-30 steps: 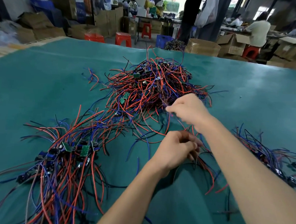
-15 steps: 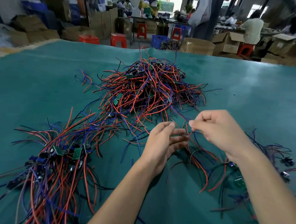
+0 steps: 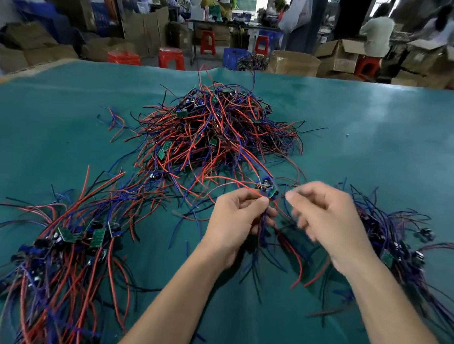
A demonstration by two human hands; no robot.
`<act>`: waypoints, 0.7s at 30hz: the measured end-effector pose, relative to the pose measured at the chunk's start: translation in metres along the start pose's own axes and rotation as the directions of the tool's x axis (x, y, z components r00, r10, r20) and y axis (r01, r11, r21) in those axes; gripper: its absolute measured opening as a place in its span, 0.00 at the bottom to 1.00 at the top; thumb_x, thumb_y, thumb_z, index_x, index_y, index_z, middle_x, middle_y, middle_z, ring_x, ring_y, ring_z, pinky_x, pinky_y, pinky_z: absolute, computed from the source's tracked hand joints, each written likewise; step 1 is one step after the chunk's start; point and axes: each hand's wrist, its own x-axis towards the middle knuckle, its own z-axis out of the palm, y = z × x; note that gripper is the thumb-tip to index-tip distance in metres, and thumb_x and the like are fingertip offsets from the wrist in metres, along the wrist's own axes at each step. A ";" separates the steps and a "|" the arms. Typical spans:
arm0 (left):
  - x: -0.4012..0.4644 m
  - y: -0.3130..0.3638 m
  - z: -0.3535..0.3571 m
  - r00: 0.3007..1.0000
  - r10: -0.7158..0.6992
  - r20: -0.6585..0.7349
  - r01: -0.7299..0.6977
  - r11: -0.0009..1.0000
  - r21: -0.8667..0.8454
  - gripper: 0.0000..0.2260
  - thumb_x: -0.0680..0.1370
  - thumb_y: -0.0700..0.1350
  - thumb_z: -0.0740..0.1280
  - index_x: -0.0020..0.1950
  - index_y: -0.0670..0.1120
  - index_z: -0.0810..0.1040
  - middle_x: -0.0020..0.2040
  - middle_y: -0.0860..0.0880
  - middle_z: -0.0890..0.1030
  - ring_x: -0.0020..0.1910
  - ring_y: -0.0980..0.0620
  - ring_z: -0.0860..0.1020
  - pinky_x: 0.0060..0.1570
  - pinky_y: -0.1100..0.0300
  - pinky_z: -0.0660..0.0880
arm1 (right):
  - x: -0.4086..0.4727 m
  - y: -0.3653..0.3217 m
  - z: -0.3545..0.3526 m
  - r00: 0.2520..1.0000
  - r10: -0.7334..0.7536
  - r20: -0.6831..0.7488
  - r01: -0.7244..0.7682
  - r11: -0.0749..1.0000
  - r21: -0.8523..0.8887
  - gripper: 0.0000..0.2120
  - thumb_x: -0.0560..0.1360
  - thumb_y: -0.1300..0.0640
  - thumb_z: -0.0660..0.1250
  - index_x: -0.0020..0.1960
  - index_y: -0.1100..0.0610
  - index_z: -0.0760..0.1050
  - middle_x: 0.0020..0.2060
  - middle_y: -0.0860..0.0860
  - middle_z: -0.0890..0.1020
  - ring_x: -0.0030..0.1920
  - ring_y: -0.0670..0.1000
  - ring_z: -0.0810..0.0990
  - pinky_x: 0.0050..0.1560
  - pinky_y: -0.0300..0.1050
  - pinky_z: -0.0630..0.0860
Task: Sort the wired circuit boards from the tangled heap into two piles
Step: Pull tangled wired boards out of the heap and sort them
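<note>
1. Green worktop (image 3: 51, 136), spread wide and carrying everything.
2. Tangled heap (image 3: 217, 134) of red, blue and black leads with small green boards, at 12 o'clock from the hands, clearly not yet worked through.
3. Left pile (image 3: 66, 247) at 8 o'clock: mostly red and blue leads fanned toward the near edge, boards bunched at its top.
4. Right pile (image 3: 395, 246) at 3 to 4 o'clock, darker, mostly blue and black leads, just beside the right forearm.
5. Left hand (image 3: 233, 222), thumb and fingers closed on a bunch of leads, with more leads trailing below toward 6 o'clock.
6. Right hand (image 3: 326, 219), blurred; fingers loosely curled just beside the left hand, apparently reaching in; whether pinching a lead or closed at all, cannot tell.
7. Wired board (image 3: 267, 187) just above the left thumb at 12 o'clock, its red lead running back toward the heap.

Risks, judged from this layout:
- Likely snag: the red lead looks caught in the heap, so a quick pull could drag neighbouring boards along or strain a solder joint.
- Loose leads under the hands bridge toward both piles; careless dropping could merge them.
- Misreading lead colours in the tangle could send the board to the wrong pile.
</note>
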 end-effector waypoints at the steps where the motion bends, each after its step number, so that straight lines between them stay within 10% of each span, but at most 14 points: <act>1: -0.001 -0.002 0.001 1.000 0.013 0.018 -0.014 0.999 0.032 0.02 0.80 0.36 0.65 0.48 0.40 0.77 0.38 0.42 0.83 0.28 0.54 0.78 0.23 0.68 0.67 | 0.002 0.003 0.003 0.999 0.014 -0.042 -0.013 1.000 0.023 0.04 0.76 0.50 0.75 0.46 0.50 0.83 0.33 0.49 0.84 0.32 0.48 0.80 0.31 0.43 0.74; 10: 0.002 -0.005 -0.005 0.964 0.139 -0.225 -0.119 0.988 0.100 0.05 0.79 0.35 0.67 0.44 0.43 0.78 0.36 0.44 0.84 0.32 0.51 0.84 0.20 0.66 0.68 | 0.002 0.002 0.016 0.985 0.110 -0.134 -0.053 0.927 0.371 0.06 0.75 0.61 0.76 0.40 0.58 0.83 0.29 0.50 0.81 0.29 0.48 0.76 0.27 0.39 0.73; 14: 0.005 -0.006 -0.016 0.872 0.347 -0.345 -0.169 0.875 0.454 0.03 0.76 0.40 0.72 0.44 0.48 0.81 0.38 0.51 0.84 0.36 0.58 0.84 0.26 0.62 0.75 | 0.003 -0.001 -0.001 0.976 0.149 -0.159 -0.048 0.858 0.511 0.04 0.74 0.62 0.76 0.43 0.61 0.82 0.29 0.51 0.78 0.27 0.48 0.73 0.26 0.40 0.70; 17: 0.004 -0.006 -0.015 0.835 0.454 -0.312 -0.177 0.758 0.628 0.03 0.74 0.44 0.73 0.41 0.50 0.82 0.35 0.55 0.82 0.34 0.60 0.79 0.39 0.67 0.75 | 0.001 0.001 0.002 0.987 0.139 -0.076 -0.107 0.938 0.330 0.04 0.75 0.63 0.75 0.48 0.55 0.85 0.28 0.48 0.76 0.25 0.48 0.70 0.24 0.39 0.67; 21: 0.001 -0.004 -0.008 0.904 0.382 -0.191 -0.245 0.830 0.501 0.05 0.77 0.41 0.70 0.42 0.48 0.82 0.34 0.51 0.83 0.31 0.52 0.82 0.32 0.64 0.74 | -0.001 -0.004 0.011 0.983 0.171 0.068 -0.184 0.910 0.371 0.04 0.74 0.61 0.74 0.45 0.54 0.87 0.30 0.50 0.73 0.25 0.47 0.67 0.25 0.39 0.62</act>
